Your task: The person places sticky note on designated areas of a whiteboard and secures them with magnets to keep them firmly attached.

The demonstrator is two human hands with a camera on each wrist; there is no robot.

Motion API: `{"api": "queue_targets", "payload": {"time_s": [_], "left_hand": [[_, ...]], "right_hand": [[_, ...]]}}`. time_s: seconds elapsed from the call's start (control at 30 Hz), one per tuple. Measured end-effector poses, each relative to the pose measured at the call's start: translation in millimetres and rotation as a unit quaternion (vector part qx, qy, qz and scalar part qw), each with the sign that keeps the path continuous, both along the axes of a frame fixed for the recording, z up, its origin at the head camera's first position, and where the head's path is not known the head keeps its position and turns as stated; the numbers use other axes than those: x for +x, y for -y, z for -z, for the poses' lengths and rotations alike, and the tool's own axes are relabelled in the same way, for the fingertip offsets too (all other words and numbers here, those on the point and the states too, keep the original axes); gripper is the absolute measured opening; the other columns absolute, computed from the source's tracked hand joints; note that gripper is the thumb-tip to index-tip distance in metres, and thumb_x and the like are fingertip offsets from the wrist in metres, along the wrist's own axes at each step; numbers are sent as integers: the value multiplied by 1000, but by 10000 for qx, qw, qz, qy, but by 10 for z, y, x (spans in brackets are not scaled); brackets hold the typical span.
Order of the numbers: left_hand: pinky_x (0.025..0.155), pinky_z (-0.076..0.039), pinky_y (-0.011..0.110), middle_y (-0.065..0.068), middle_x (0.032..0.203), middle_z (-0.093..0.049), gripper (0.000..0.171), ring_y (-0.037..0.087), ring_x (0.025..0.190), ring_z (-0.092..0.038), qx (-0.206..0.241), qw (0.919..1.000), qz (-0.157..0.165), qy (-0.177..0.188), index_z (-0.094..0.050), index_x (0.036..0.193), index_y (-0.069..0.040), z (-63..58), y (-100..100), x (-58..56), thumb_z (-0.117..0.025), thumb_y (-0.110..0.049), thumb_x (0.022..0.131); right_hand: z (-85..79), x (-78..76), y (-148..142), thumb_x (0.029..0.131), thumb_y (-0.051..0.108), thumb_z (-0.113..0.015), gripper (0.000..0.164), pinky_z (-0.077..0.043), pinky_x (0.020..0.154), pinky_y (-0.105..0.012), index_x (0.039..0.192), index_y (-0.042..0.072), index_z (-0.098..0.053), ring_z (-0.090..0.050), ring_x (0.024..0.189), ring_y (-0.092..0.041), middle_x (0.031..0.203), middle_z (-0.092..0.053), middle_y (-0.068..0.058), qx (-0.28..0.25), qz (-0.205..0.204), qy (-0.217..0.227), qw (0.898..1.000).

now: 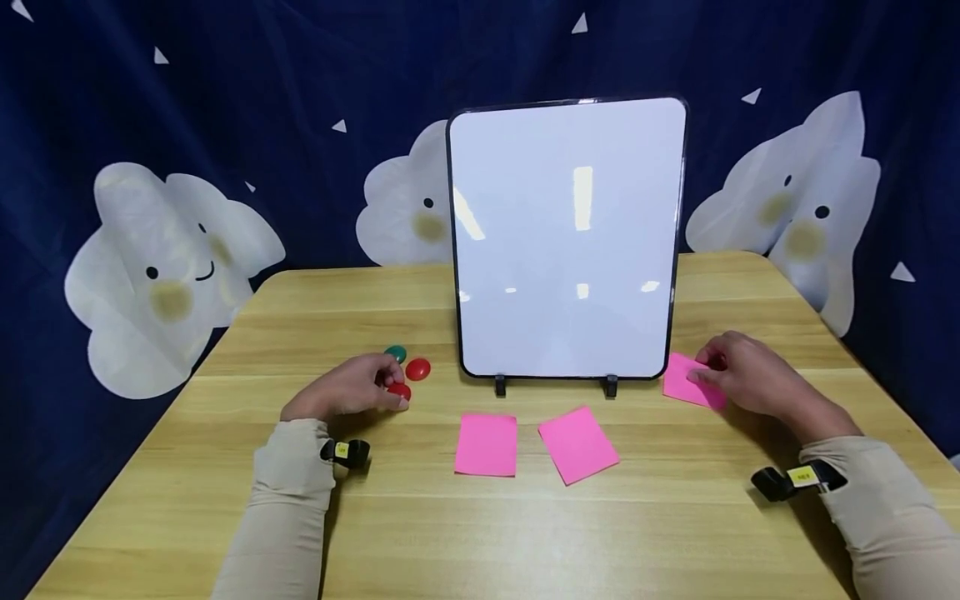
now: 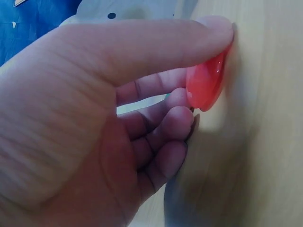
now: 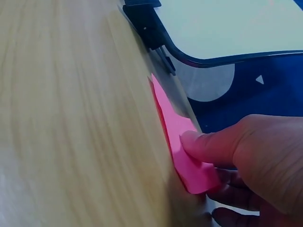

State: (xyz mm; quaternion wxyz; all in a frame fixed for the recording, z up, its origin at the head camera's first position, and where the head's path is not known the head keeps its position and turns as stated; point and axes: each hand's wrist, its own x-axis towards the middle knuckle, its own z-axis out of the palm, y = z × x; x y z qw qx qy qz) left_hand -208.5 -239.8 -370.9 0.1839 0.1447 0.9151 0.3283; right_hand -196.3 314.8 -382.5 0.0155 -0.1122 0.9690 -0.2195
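Left hand (image 1: pixel 347 390) pinches red magnet (image 2: pixel 206 83), small, rigid, slick; grip rim. Right hand (image 1: pixel 750 375) pinches pink note (image 3: pixel 182 142) near table (image 1: pixel 225 467) right edge: thin, floppy; lift by edge.

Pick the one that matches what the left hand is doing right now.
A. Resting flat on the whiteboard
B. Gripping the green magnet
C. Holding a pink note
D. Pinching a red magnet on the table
D: the left hand pinches a red magnet between thumb and fingers at the table surface, while the green magnet lies untouched behind it and the right hand holds a pink note.
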Motion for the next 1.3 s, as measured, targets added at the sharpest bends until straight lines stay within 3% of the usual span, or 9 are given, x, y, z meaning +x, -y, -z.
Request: {"api": "queue_targets", "payload": {"time_s": [0.33,0.57,1.0,1.3], "left_hand": [[66,-43,34,6,88,-55,29,22,79,-50,38,9999,-13,-138,-61,97,-6,30,4,6,-80,-20,81],[68,-44,34,6,88,-56,24,22,79,-51,178,9992,-203,-283,-60,97,-9,79,10,-21,-76,-21,83],[75,-45,37,5,94,-59,20,22,86,-53,228,9983,-249,-483,-69,105,-11,121,31,-50,-72,-22,88],[80,-46,38,6,101,-59,22,24,91,-54,480,9947,-512,-754,-67,105,-11,126,54,-68,-74,-22,88]], "right_hand": [[36,22,38,91,11,-72,17,-45,71,-43,100,-2,-64,-54,78,-27,86,-62,-9,-189,45,-594,9980],[73,25,71,91,6,-69,31,-47,81,-52,118,-8,-62,-60,90,-36,104,-66,-25,-616,272,-924,9934],[89,69,97,92,5,-66,12,-42,75,-38,103,0,-66,-55,86,-32,96,-66,-19,-1048,789,-1208,9840],[65,84,101,96,11,-61,12,-45,56,-20,100,-1,-61,-53,79,-26,94,-63,-18,-1542,1373,-1205,9710]]}}
